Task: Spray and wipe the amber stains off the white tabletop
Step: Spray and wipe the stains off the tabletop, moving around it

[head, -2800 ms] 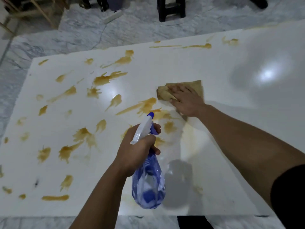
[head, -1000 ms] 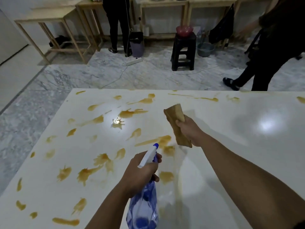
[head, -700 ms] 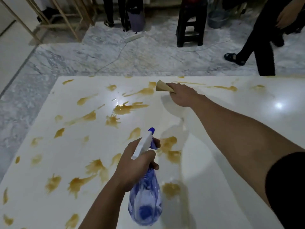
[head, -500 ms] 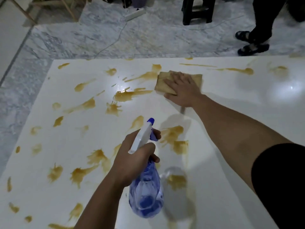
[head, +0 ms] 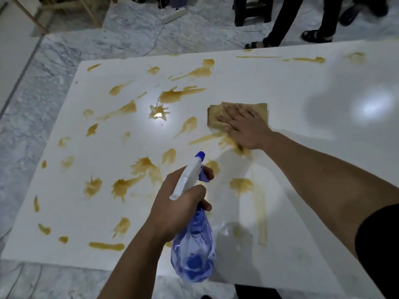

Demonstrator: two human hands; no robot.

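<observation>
The white tabletop (head: pixel 313 87) carries several amber stains (head: pixel 179 94), mostly across its left half. My right hand (head: pixel 244 126) lies flat with straight fingers on a tan cloth (head: pixel 260 110) near the table's middle, pressing it down beside a smeared streak. My left hand (head: pixel 181 203) grips the neck of a blue spray bottle (head: pixel 194 253) with a white trigger head, held above the near edge and pointing away from me. A pale amber smear (head: pixel 261 212) runs toward the near edge, right of the bottle.
A person's legs in black trousers and sandals (head: pixel 289 24) stand just past the far edge. A black stool (head: pixel 252 9), a white power strip (head: pixel 174 15) with cable and wooden table legs (head: pixel 88 9) are on the marble floor beyond.
My right hand lifted the cloth, reached to the far edge, pressed it flat and has drawn it back toward me across the table. The bottle stays gripped in my left hand.
</observation>
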